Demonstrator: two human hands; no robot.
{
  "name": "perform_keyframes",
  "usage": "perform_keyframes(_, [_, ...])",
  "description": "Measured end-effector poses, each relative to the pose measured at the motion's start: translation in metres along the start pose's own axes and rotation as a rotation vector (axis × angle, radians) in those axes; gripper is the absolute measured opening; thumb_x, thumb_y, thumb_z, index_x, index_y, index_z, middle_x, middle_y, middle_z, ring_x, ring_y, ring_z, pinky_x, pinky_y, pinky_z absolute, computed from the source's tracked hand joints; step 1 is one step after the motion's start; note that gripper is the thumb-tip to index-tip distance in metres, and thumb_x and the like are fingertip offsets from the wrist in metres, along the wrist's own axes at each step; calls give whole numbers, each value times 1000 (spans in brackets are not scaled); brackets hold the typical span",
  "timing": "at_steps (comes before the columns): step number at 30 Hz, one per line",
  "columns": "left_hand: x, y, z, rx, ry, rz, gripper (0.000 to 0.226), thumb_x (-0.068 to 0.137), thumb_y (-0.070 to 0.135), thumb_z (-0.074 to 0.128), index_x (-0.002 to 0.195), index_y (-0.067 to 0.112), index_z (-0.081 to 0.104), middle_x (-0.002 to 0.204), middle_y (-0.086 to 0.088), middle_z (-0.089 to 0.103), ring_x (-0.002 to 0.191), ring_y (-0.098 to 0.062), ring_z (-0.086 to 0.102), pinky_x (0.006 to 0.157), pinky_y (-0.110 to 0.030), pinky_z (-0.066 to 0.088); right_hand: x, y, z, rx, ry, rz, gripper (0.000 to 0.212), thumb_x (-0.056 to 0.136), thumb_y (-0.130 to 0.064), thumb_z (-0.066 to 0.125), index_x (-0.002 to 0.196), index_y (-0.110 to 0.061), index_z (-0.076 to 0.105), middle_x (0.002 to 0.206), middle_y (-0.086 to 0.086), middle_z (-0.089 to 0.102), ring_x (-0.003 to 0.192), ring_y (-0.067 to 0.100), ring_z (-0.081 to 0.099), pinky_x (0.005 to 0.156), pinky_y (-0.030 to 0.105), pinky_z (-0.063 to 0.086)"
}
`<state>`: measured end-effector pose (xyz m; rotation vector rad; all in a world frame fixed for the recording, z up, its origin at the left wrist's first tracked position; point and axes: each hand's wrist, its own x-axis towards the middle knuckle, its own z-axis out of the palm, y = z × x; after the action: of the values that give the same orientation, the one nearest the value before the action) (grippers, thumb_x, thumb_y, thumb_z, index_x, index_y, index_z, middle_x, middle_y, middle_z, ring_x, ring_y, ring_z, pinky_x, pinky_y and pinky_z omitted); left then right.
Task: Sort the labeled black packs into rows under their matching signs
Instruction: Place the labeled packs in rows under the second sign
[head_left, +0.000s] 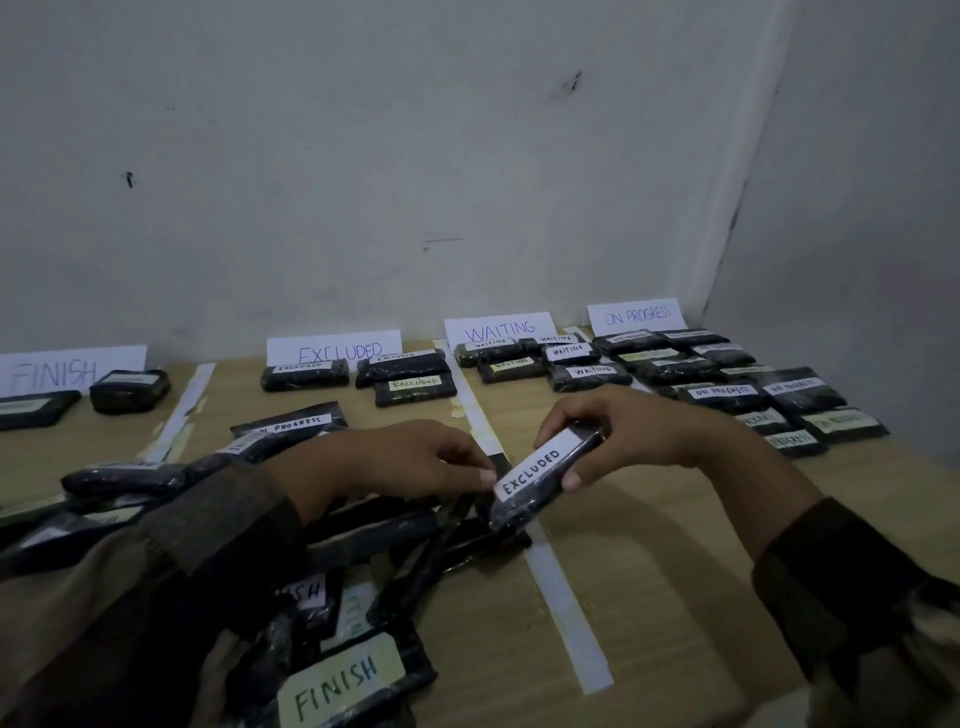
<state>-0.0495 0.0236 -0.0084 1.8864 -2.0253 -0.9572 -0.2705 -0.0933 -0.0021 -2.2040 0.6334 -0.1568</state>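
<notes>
The packs (304, 375) are glossy black, with white labels (535, 466) lettered in black; the near label (340, 680) is pale yellow-green with green lettering. Far signs (332, 345) are white, mostly blue-lettered. Light wood-grain table (649, 545), white tape strips (566, 603), smudged grey-white wall (363, 156), dark olive sleeves (182, 545)

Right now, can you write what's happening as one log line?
step: sorting | held: black plastic pack labelled EXCLUDED | right hand: holds pack | left hand: pinches its end | goal: white EXCLUDED sign

The left hand (415, 457) and the right hand (618, 431) reach forward and meet in the middle, fingers curled, each pinching one end of the same pack (540, 470).
</notes>
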Motion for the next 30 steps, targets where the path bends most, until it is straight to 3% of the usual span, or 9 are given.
perform_keyframes(2, [-2,-3,-2,-24,8,-6,31,93,44,49,116,28,62,111,7,66,103,-11,61,95,-31,47,0,-1,-13,10,-5,4,36,65,-16,85,97,-23,71,98,-4,69,92,9,63,79,26,51])
perform_keyframes(4, [-4,-7,-4,-34,43,10,27,95,39,49,114,27,63,109,7,66,103,-14,62,97,-35,47,4,-1,-20,15,60,-5,34,65,-20,85,97,-24,72,98,-4,68,90,9,63,77,23,49])
perform_keyframes(7, [-5,-13,-9,-1,147,30,21,95,29,52,113,27,63,106,10,64,100,-12,61,94,-31,47,19,-5,-17,-2,161,-21,37,63,-28,85,97,-25,71,97,-7,68,88,4,63,75,15,45])
perform_keyframes(10, [-6,-21,-21,24,239,-14,22,95,22,52,115,26,62,100,14,62,97,-7,58,88,-26,45,39,-7,-5,-6,237,-51,40,58,-38,83,95,-29,71,98,-6,67,92,7,62,76,18,47])
perform_keyframes(14, [-11,-41,-43,20,341,-87,22,95,24,53,115,26,63,115,8,62,110,-8,55,94,-26,42,71,-9,11,-129,321,-98,42,66,-34,83,104,-23,69,94,-12,62,87,5,57,67,15,42])
perform_keyframes(18, [-13,-66,-65,75,446,-155,27,92,27,57,119,26,61,111,9,62,102,-8,56,79,-20,42,102,-16,21,-322,357,-154,47,69,-40,81,110,-22,66,90,-14,53,83,6,51,69,19,40])
perform_keyframes(22, [-8,-94,-81,337,487,-244,39,88,34,58,126,28,55,127,7,58,115,-12,53,95,-27,41,134,-14,26,-430,362,-154,48,73,-44,76,113,-21,63,91,-11,42,84,8,43,65,12,31])
perform_keyframes(26, [1,-108,-85,454,472,-276,44,87,38,58,130,29,51,135,6,52,123,-16,47,101,-33,40,166,-1,32,-474,392,-99,54,73,-52,73,117,-22,62,94,-6,45,87,12,45,69,25,33])
perform_keyframes(30, [15,-116,-88,502,425,-281,48,87,40,58,133,31,47,140,8,46,128,-15,43,104,-37,37,190,14,39,-599,409,-47,58,73,-61,67,117,-23,63,107,-3,56,105,18,48,77,30,39])
